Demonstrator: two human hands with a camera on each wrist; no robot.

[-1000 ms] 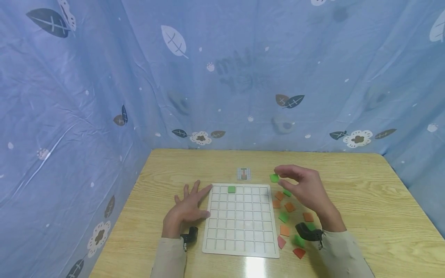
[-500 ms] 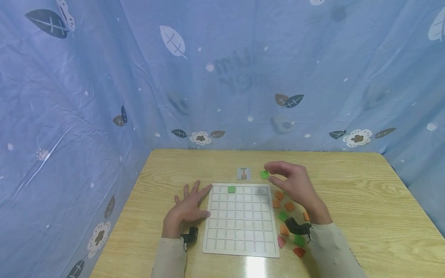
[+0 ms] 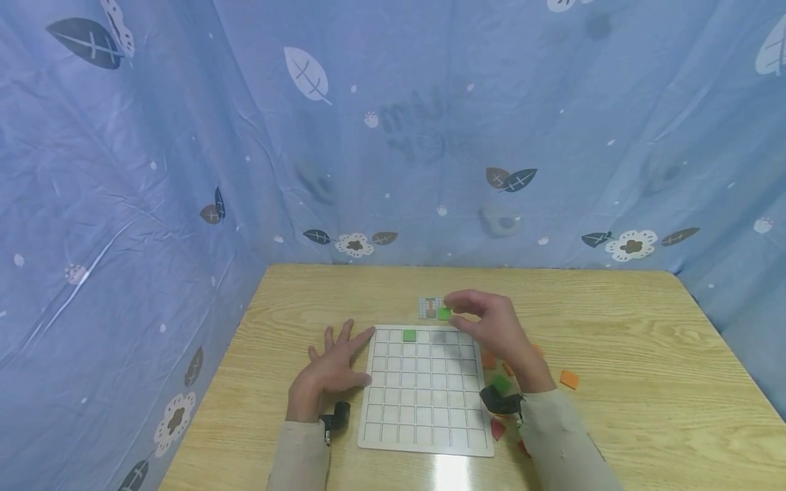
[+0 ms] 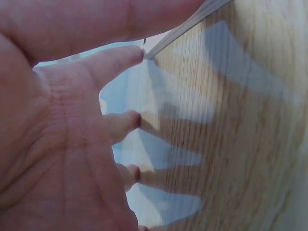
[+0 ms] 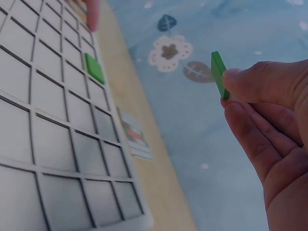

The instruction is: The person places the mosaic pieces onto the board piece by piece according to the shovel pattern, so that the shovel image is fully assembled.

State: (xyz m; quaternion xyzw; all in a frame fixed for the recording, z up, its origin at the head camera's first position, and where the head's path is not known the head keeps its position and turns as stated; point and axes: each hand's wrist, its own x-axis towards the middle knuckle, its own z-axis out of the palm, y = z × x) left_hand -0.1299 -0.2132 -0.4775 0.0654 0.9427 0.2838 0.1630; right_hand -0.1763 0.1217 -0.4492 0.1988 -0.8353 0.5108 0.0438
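Note:
My right hand [image 3: 488, 324] pinches a green square tile [image 5: 219, 75] between thumb and fingers, above the far right part of the white grid board [image 3: 426, 452]. In the head view that tile overlaps the right side of a small pattern card [image 3: 428, 308] lying behind the board. A second green tile [image 3: 409, 335] sits in the far row of the board, third cell from the left. My left hand [image 3: 331, 365] rests at the board's left edge with its fingers spread, thumb and index fingertip right at the rim. In the left wrist view its palm [image 4: 62, 139] holds nothing.
Loose tiles lie right of the board, partly hidden under my right forearm: an orange tile [image 3: 569, 379], a green tile [image 3: 501, 383], a red piece [image 3: 497, 429] and several others. A blue patterned curtain [image 3: 430, 136] hangs behind the wooden table [image 3: 663, 382].
My right hand has moved left with the green tile, from beside the loose tiles to over the card and the board's far edge. My left hand has stayed in place.

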